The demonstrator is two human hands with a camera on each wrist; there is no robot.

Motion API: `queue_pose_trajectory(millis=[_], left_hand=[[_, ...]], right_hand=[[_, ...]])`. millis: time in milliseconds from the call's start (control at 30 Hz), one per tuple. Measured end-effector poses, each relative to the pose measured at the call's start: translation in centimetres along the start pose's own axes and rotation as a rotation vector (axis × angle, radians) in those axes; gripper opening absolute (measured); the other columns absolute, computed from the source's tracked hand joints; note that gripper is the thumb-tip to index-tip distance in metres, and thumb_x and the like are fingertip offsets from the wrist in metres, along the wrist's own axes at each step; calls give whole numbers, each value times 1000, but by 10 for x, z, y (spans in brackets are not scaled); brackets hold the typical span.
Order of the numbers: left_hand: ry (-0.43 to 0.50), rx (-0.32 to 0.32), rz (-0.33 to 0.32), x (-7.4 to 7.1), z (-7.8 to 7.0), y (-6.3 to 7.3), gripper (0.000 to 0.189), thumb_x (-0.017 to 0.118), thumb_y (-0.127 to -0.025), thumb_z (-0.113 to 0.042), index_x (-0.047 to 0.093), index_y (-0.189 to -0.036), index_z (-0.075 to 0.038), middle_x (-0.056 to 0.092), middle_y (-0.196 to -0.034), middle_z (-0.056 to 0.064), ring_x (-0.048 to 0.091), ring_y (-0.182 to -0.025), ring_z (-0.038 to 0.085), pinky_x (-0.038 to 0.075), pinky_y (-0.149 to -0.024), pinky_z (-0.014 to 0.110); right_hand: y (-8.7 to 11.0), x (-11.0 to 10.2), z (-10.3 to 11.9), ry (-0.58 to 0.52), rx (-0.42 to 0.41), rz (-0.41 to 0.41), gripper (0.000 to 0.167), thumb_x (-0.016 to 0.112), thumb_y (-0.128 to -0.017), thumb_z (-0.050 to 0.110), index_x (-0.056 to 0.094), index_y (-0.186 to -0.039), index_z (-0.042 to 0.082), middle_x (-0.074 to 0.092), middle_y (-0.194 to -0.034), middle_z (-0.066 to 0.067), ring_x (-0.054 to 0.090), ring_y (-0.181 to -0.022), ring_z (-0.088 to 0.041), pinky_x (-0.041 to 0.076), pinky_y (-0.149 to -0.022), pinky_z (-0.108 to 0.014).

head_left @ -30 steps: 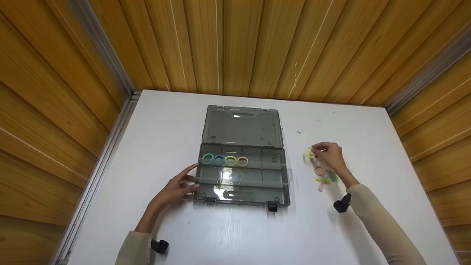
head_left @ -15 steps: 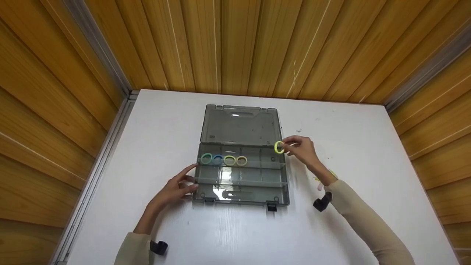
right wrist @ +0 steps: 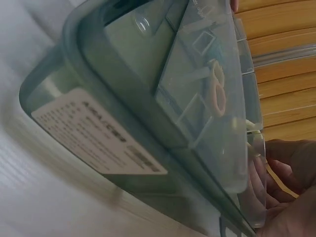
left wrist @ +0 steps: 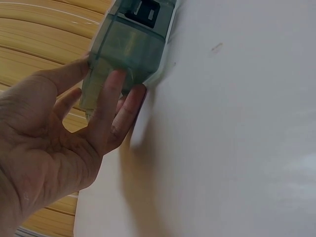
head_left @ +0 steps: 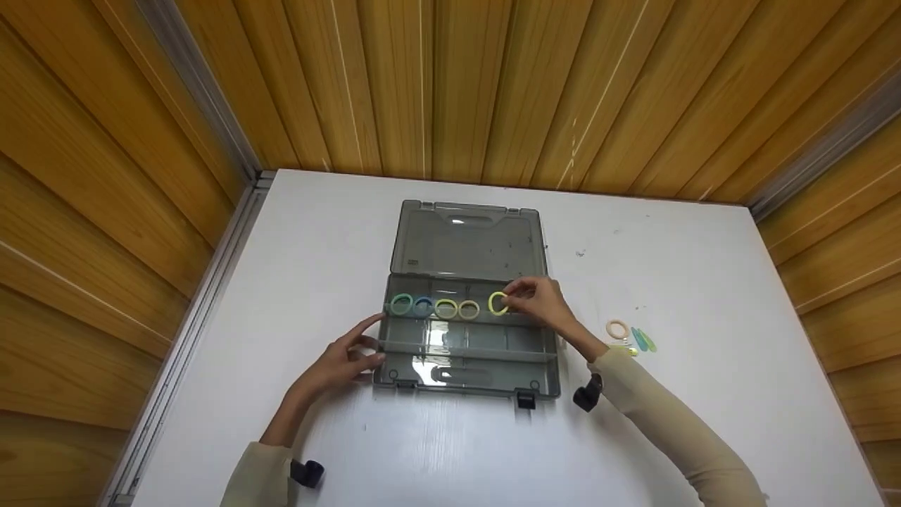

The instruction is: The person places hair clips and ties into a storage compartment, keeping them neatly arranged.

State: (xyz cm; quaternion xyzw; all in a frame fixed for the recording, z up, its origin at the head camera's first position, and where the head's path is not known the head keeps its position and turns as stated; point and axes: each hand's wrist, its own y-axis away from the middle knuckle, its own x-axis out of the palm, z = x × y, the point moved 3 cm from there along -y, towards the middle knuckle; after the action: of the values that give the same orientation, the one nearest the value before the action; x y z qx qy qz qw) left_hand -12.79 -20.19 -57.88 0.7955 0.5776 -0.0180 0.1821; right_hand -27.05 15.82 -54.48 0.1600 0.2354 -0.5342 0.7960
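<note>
A grey see-through divided box lies with its lid folded back. My left hand rests its spread fingers against the box's left side; in the left wrist view, fingertips touch the end wall. My right hand pinches a yellow hair tie above the right part of the back row. In the right wrist view this hand is partly hidden behind the box. A green hair tie, a blue one, a yellow one and a pale orange one stand in line along that row.
Right of the box on the white table lie a peach ring, green hair clips and a small yellow item. The raised lid lies behind the box. A black latch juts from its front.
My right hand has carried the yellow hair tie leftward from the loose items to over the box's back row. My left hand stays at the box's left side.
</note>
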Motion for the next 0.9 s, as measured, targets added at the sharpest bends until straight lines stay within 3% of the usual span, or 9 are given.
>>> queue_pose_trajectory(millis=[100, 267, 667, 900], left_hand=[[-19, -6, -9, 0, 0, 0, 75, 69, -98, -20, 29, -162, -29, 56, -132, 27, 72, -101, 29, 62, -78, 44], [-10, -5, -4, 0, -1, 1, 75, 69, -99, -19, 29, -162, -29, 56, -132, 27, 72, -101, 28, 62, -77, 44], [2, 8, 8, 0, -3, -1, 75, 69, -99, -22, 28, -162, -29, 55, -134, 28, 71, -105, 31, 62, -80, 45], [22, -1, 5, 0, 0, 0, 76, 69, -99, -20, 29, -162, -29, 54, -134, 27, 70, -106, 30, 63, -82, 46]], right_hand=[[-1, 7, 0, 30, -23, 24, 14, 78, -89, 6, 76, -100, -2, 76, -92, -19, 73, -75, -22, 56, -63, -17], [-4, 14, 1, 99, -40, 20, 11, 80, -86, 7, 77, -95, 0, 77, -87, -15, 67, -72, -13, 49, -62, -16], [-10, 9, 1, 132, -19, 77, 13, 78, -87, 6, 77, -96, -4, 77, -88, -18, 66, -71, -7, 47, -61, -15], [-6, 7, 1, 129, -89, 140, 17, 75, -91, 6, 75, -104, -5, 76, -93, -19, 72, -78, -21, 52, -65, -16]])
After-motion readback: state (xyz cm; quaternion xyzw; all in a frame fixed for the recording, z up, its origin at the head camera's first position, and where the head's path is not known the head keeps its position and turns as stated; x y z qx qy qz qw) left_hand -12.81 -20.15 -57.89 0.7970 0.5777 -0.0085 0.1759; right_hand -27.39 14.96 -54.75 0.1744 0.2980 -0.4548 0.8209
